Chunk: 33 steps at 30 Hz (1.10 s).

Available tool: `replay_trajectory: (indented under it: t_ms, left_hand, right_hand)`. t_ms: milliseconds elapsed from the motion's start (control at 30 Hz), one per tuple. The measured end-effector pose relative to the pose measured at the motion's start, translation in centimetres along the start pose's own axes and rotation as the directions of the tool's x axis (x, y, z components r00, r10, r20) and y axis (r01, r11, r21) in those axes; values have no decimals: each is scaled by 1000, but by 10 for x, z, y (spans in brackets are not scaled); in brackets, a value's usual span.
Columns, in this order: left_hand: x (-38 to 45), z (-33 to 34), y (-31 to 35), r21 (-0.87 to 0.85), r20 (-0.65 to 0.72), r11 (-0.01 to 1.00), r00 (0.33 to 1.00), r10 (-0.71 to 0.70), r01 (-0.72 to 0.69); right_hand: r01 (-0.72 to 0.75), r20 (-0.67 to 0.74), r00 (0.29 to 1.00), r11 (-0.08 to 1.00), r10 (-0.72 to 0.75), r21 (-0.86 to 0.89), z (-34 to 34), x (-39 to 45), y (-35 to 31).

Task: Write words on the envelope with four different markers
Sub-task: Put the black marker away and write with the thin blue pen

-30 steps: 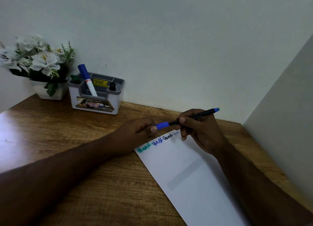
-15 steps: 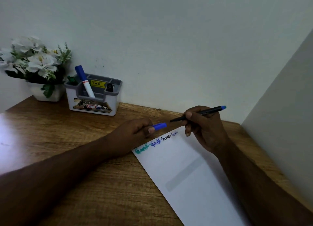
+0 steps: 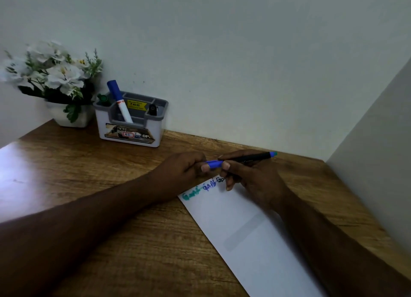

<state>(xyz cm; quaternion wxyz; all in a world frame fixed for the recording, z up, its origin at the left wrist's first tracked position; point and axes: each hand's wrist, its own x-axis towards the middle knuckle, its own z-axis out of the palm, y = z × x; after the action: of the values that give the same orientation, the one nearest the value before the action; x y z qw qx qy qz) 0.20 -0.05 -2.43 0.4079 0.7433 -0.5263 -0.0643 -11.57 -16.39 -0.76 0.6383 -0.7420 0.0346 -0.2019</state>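
A wooden table (image 3: 93, 185) is spread across the lower view, set into a corner of pale walls (image 3: 222, 51). On it, a long white envelope (image 3: 244, 230) is laid at a slant, running from the middle of the table down toward the near right edge. Along its far short end, words are seen in a row: a green one (image 3: 190, 194) at the left, a blue one (image 3: 210, 186) beside it, and a black one (image 3: 220, 179) partly hidden behind a finger.

Both forearms are stretched in from the near edge, and the hands are brought together just above the envelope's far end. The right hand (image 3: 255, 181) is wrapped around a black marker (image 3: 251, 159): the barrel is pinched between thumb and forefinger, the other fingers are curled under, and the blue tail end is pointed up and to the right. The left hand (image 3: 184, 169) is closed loosely, its thumb and forefinger pinching a blue cap (image 3: 213, 163) that is seated against the marker's front end; whether it is pushed fully home cannot be told.

At the back left, against the wall, a white and grey organiser (image 3: 131, 132) is stood, and a blue-capped white marker (image 3: 120, 100) is leaned in its middle compartment. A green cap (image 3: 103, 98) is poked up at its left corner and a small black object (image 3: 152, 108) is held at its right. Just beside it, a white pot of pale flowers (image 3: 55, 74) is placed.
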Motion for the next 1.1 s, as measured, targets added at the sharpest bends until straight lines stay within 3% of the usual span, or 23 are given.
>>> replay_trajectory:
  t_ms: [267,333,400,467,533,567,633,800,900,1100]
  left_hand:
    - [-6,-3,3,-144,-15,988,998,-56,53]
    - [-6,-5,6,-296,-60,954,995,-74,53]
    - [-6,-12,5,-477,-213,878,962,-169,48]
    - [-8,-23,-4,-417,-408,906,875,-260,74]
    - [-12,-35,-19,-225,-505,953,812,-293,204]
    - [-14,-41,-27,-188,-519,948,794,-316,255]
    - [-17,-50,-37,-187,-530,934,769,-357,305]
    - [-12,-55,-46,-173,-557,921,736,-384,349]
    - [-10,-54,-48,-215,-566,916,721,-399,338]
    - [-7,-53,-49,-262,-596,915,695,-403,306]
  right_hand:
    - [41,27,999,987,-37,-158,11,-2,-12]
    - [31,94,995,987,-16,-158,8,2,-22]
    - [104,142,987,974,-76,-201,8,10,-33]
    - [279,209,956,847,-203,-452,14,24,-43]
    - [407,316,913,561,-257,-721,26,44,-51]
    - [436,353,898,418,-263,-797,32,55,-55]
    - [449,383,887,297,-257,-843,50,75,-65]
    - [497,249,813,405,-526,-768,92,114,-83]
    - [496,179,823,530,-539,-687,115,128,-80]
    - [464,88,853,668,-515,-582,127,149,-47]
